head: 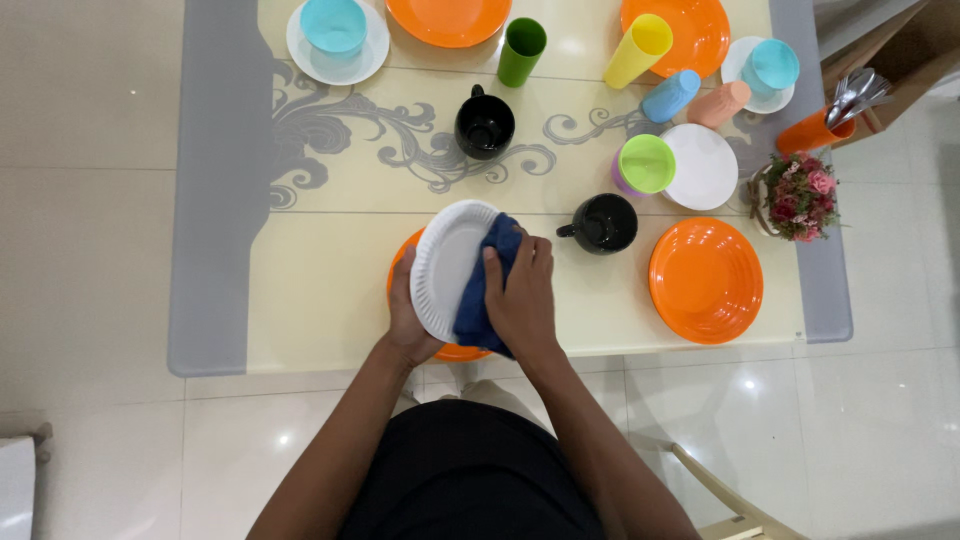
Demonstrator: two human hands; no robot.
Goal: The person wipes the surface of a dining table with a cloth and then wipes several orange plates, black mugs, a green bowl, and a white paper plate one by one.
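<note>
White plate (445,265) being wiped over the desk (320,290).
Left hand (405,315) grips its rim; right hand (522,295) presses a blue cloth (480,300) on it; next, probably wiping the remaining face.

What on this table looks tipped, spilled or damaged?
Two cups lie on their sides near the far right: a blue cup and a peach cup, beside the small white plate. No spill or damage shows.

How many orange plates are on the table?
4: one at the top centre, one at the top right, one at the right edge, one partly hidden under the white plate held by hands.
</note>
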